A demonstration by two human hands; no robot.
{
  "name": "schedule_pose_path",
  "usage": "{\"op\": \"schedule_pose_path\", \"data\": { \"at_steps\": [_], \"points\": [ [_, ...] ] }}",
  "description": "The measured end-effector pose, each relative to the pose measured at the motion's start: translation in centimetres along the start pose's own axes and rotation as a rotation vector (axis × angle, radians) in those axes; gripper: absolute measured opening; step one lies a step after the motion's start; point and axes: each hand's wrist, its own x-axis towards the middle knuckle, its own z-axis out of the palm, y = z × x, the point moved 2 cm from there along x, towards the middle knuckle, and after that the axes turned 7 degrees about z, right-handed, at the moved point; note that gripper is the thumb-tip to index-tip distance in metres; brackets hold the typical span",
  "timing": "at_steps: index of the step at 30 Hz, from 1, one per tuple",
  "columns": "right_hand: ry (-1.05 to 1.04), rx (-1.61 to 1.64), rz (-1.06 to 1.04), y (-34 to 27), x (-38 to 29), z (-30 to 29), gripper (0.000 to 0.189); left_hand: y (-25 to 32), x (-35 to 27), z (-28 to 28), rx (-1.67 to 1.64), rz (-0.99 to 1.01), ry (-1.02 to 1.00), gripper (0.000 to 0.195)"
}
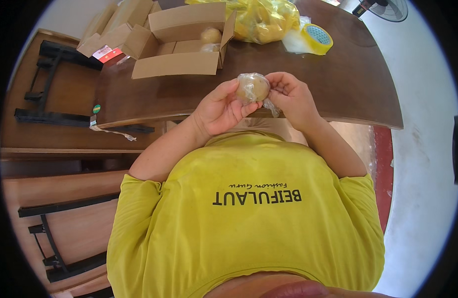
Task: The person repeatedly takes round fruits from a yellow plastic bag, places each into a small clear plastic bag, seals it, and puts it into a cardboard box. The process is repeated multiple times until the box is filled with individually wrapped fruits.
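A round tan fruit or vegetable (252, 88), perhaps a potato, is wrapped in clear plastic film above the near edge of the table (348, 85). My left hand (223, 108) cradles it from the left, thumb on its side and fingers beneath. On its other side, my right hand (294, 97) has its fingers bent in against the wrap, close to a loose twisted tail of film (271, 107) that hangs down. Beyond my hands, an open cardboard box (175, 64) holds round tan items (211, 35) in its right end, at least one of them in film.
A yellow plastic bag (266, 22) with rounded contents lies behind the box's right side. Beside it are a yellow tape roll (317, 39) and clear plastic (294, 40). More cartons (121, 18) stand back left. Folded tables with black legs (50, 74) are at left; a fan (389, 9) is top right.
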Motion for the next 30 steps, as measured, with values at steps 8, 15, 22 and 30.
{"op": "schedule_pose_path", "data": {
  "at_steps": [8, 15, 22, 30],
  "points": [
    [0.073, 0.143, 0.211, 0.2, -0.1, 0.8, 0.02, 0.4, -0.8, 0.5, 0.116, 0.0, 0.07, 0.045],
    [0.075, 0.246, 0.396, 0.0, 0.6, 1.3, 0.021, 0.8, -0.6, 0.8, 0.187, 0.072, 0.158, 0.041],
    [0.043, 0.298, 0.383, 0.2, 1.1, 0.8, 0.021, 1.0, 0.7, 0.9, 0.352, 0.245, 0.028, 0.036],
    [-0.069, 0.332, 0.205, -0.1, 0.1, 0.2, 0.039, 0.3, 1.9, 0.5, 0.623, 0.389, 0.113, 0.041]
  ]
}}
